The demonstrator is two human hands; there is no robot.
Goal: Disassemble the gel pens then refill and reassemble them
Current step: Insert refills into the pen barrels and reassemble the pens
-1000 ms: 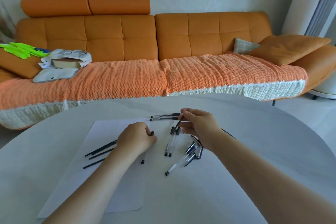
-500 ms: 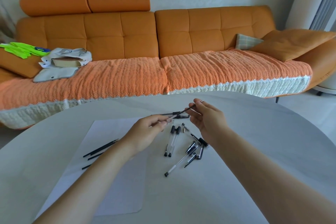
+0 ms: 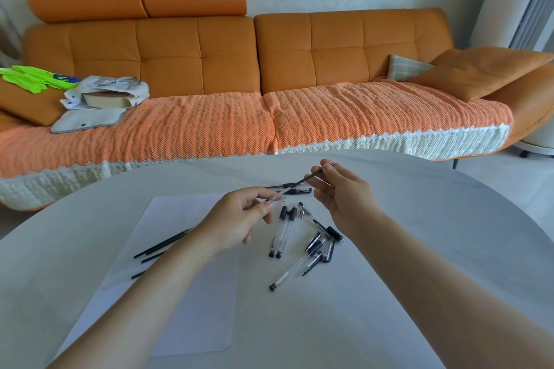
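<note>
Above the far middle of the bench [image 3: 419,293], you hold one thin dark refill [image 3: 296,183] between both hands. Your left hand [image 3: 239,220] pinches its near end between thumb and forefinger, and your right hand [image 3: 344,198] pinches the far end. The refill slants up from left to right, clear of the surface. Something small and pale shows at your right fingertips, too small to name.

Below your hands, two clear barrels [image 3: 280,232] lie side by side. A third barrel [image 3: 295,271] lies nearer you, toward the bench's middle. Just right of them sits a loose cluster of caps and short pieces [image 3: 325,244], and a few small tip parts [image 3: 302,213] lie between that cluster and your right hand. On the sheet of paper [image 3: 186,308] at the left side, several dark refills [image 3: 163,244] lie together, partly behind your left forearm. Two pens [image 3: 295,189] that look whole lie beyond your hands, toward the far edge.

From this layout, taking the pens apart looks largely done: barrels, caps, tips and refills all lie separate. You cannot tell whether the two whole-looking pens are finished or untouched. Nor can you tell whether the refill you hold has come out of a pen or is about to go in. At least three barrels need a refill, a tip and a cap, so most of the reassembly seems to lie ahead.
</note>
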